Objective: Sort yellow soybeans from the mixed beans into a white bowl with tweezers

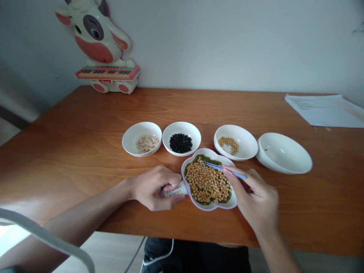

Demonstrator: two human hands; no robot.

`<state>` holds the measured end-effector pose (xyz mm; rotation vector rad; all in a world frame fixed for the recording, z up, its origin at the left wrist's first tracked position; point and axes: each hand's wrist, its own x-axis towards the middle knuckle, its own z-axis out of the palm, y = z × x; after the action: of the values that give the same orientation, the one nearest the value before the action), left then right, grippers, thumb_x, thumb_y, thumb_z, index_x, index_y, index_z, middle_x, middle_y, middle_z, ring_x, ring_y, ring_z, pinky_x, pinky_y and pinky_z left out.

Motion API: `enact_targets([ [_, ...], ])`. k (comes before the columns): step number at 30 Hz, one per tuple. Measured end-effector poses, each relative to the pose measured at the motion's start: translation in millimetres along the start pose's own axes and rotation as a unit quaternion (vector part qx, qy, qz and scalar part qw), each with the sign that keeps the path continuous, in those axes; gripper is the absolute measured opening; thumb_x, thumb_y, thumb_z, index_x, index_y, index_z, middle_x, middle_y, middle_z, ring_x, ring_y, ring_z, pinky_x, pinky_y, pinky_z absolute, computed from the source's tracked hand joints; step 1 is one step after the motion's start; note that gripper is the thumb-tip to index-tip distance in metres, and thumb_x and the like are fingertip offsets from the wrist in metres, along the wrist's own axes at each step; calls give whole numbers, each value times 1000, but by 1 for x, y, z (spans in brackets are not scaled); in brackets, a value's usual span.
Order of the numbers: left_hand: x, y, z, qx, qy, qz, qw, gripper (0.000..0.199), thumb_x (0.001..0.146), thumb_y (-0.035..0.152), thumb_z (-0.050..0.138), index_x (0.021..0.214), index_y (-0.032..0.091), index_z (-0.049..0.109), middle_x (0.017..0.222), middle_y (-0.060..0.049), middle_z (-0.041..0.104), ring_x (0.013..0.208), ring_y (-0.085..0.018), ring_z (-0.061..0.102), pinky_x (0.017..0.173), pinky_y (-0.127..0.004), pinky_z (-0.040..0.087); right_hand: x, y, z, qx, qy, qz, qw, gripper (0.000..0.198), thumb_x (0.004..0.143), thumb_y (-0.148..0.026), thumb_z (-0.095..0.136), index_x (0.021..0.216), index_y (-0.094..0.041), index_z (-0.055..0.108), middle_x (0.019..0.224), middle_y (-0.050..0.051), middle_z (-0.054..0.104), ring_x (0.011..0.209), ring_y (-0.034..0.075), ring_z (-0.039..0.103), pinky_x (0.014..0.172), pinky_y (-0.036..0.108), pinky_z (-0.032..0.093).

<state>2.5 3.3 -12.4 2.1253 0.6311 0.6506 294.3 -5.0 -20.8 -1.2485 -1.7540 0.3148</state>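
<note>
My left hand (159,188) is wrapped round the handle of a white and lilac flower-shaped dish (205,207). Soybeans (209,178) fill most of the dish, with green mung beans (204,159) showing along its edges. Between the thumb and fingers of my right hand (253,193) is a pair of blue tweezers (239,174), its tips down among the beans at the far side of the dish. Just beyond the dish stands a white bowl (247,142) with a few soybeans in it. Whether the tips pinch a bean is too small to tell.
Left of that bowl are a white bowl (196,134) of black beans (181,143) and another (127,138) holding pale flat seeds (147,143). At right, a white bowl (292,151) has a tiny speck inside. A cow-shaped toy keyboard (108,72) and papers (327,110) rest at the back.
</note>
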Motion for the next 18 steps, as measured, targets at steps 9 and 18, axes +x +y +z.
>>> enact_targets([
  [9,1,1,0,-7,0,1,1000,39,82,15,65,73,25,28,62,8,40,53,-9,33,51,-28,27,1,0,0,9,-3,8,1000,18,94,-30,75,110,-27,84,72,1,73,56,10,60,51,23,49],
  [18,0,0,0,1,-3,-6,1000,39,82,15,65,73,25,28,62,8,39,53,-10,31,50,-28,26,1,1,1,31,-31,37,998,19,95,-35,73,109,-27,84,84,4,80,62,12,67,53,23,52],
])
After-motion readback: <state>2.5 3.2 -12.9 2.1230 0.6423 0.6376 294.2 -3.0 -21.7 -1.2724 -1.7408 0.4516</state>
